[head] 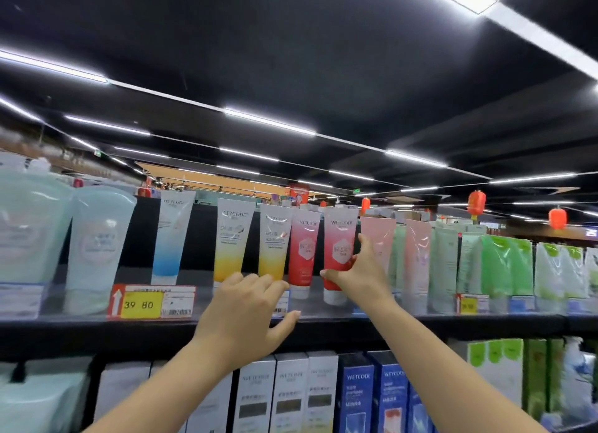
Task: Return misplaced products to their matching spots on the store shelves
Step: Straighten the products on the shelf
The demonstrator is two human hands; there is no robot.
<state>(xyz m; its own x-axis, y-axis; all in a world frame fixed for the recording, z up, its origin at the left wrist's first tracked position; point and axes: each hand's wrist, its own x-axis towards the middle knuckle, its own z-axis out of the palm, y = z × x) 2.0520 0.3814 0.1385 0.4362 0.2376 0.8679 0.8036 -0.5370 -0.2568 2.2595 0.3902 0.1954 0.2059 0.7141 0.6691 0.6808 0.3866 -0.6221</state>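
On the top shelf (453,322) stands a row of WETCODE tubes, caps down. My right hand (356,271) grips the right-hand red tube (339,238), thumb on its front and fingers round its right side. A second red tube (303,248) stands just left of it. Two yellow tubes (233,235) (273,241) and a blue tube (171,232) stand further left. My left hand (246,313) reaches up with relaxed fingers in front of the yellow tubes' lower ends, holding nothing.
Pink tubes (378,238) and green pouches (504,264) fill the shelf to the right, pale blue refill pouches (97,238) the left. A yellow 39.80 price tag (142,305) hangs on the shelf edge. White and blue boxes (356,397) line the shelf below.
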